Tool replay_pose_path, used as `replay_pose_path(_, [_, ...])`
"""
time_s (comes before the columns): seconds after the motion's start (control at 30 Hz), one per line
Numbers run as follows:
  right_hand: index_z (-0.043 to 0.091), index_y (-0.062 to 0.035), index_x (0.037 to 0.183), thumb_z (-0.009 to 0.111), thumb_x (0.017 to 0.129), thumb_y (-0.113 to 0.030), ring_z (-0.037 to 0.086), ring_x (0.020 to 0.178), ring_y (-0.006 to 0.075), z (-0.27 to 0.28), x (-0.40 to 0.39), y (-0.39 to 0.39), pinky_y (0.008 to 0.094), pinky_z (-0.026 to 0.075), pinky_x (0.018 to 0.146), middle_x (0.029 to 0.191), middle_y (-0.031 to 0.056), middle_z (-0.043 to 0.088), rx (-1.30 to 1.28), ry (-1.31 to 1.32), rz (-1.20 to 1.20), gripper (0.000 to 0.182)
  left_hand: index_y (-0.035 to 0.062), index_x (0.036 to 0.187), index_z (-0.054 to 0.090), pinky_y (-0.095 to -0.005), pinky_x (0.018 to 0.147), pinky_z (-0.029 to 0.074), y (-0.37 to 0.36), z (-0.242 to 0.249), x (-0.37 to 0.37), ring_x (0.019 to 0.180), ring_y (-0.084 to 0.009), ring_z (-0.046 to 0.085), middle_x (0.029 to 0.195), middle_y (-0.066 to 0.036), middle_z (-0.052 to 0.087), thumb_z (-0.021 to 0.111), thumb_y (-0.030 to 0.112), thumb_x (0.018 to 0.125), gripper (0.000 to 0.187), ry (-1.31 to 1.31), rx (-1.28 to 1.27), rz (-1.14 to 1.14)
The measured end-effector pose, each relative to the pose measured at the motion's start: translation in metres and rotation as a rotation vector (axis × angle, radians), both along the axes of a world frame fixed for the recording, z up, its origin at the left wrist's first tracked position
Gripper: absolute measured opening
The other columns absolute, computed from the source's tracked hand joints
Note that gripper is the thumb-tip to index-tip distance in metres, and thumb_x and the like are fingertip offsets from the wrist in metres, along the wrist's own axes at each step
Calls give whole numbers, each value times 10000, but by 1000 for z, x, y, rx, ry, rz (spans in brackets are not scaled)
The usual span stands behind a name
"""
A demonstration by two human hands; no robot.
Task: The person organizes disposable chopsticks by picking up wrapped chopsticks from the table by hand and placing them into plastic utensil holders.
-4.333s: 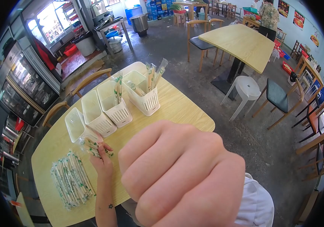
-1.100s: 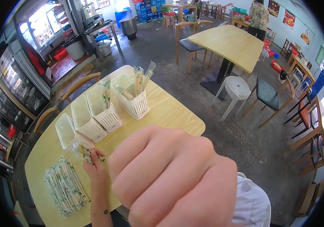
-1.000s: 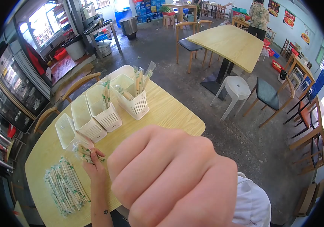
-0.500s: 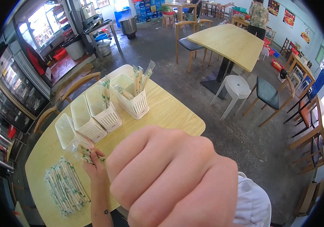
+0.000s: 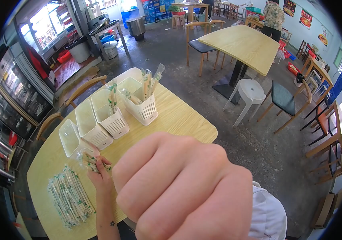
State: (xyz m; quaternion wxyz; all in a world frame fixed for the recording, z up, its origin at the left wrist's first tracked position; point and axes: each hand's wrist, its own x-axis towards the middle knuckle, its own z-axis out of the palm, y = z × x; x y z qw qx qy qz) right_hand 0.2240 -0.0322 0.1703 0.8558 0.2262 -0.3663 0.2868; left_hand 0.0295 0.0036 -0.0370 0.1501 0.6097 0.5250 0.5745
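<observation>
My left hand (image 5: 99, 176) is closed around a small bunch of paper-wrapped chopsticks (image 5: 89, 161) in clear plastic, close to the nearest white basket. Very near the camera, my right hand (image 5: 185, 186) makes a fist, knuckles forward; nothing sticks out of it, and its palm side is hidden. A wide pile of wrapped chopsticks (image 5: 70, 198) lies on the table left of my left forearm. Beyond my hands stand several slotted white plastic baskets in a row. Upright wrapped chopsticks (image 5: 112, 98) show in one basket (image 5: 117, 127), and more stand in the farthest basket (image 5: 145, 114).
The baskets stand on a light wooden table (image 5: 179, 116) with rounded corners. Wooden chairs (image 5: 85, 90) border its far left side. Past it are a white stool (image 5: 251, 91), a black-seated chair (image 5: 281, 96) and another table (image 5: 243, 44). A person (image 5: 274, 18) is in the background.
</observation>
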Motion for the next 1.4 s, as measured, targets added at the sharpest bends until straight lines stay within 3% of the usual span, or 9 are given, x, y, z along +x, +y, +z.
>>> replay_pose_path(0.23, [579, 2, 574, 693, 934, -264, 451, 355, 105, -1, -1, 10, 242, 313, 326, 514, 31, 553, 113, -5, -70, 462, -27, 999, 522, -279, 612, 415, 0, 0, 0, 671, -128, 531, 734, -61, 575, 440, 161, 1045, 210, 15, 15, 3])
replay_pose_path(0.53, [568, -8, 565, 657, 959, -290, 411, 348, 92, 1, 1, 0, 244, 280, 327, 511, 14, 529, 0, -13, -9, 493, -27, 940, 535, -287, 627, 413, 1, -2, -4, 668, -136, 526, 724, -62, 572, 432, 155, 1044, 233, 104, 17, 14])
replay_pose_path(0.77, [572, -11, 565, 658, 959, -288, 409, 349, 91, 11, 8, 3, 247, 272, 328, 514, 10, 529, 21, -22, -5, 489, -29, 940, 536, -283, 638, 407, -1, 3, 1, 682, -132, 521, 736, -60, 572, 431, 163, 1046, 243, 17, -6, 7])
replay_pose_path(0.87, [574, -10, 568, 661, 957, -287, 413, 349, 94, 2, 16, 6, 248, 273, 329, 515, 12, 532, 59, -171, -56, 485, -23, 944, 539, -280, 640, 406, -2, 5, 4, 686, -131, 520, 738, -57, 572, 433, 171, 1048, 245, 9, -19, 21])
replay_pose_path(1.03, [580, -7, 570, 665, 954, -286, 424, 352, 99, 1, -1, -3, 246, 283, 331, 519, 15, 539, -35, 5, -8, 482, -17, 936, 544, -281, 642, 411, -3, 5, 3, 688, -131, 525, 742, -57, 575, 442, 188, 1050, 256, -27, -41, 24])
replay_pose_path(1.4, [584, -7, 578, 668, 949, -306, 451, 365, 104, 0, -1, -2, 241, 316, 335, 519, 18, 545, -32, 22, -14, 484, -24, 932, 538, -284, 616, 417, 2, -4, -8, 672, -131, 540, 736, -63, 583, 449, 219, 1054, 286, -16, -19, -28])
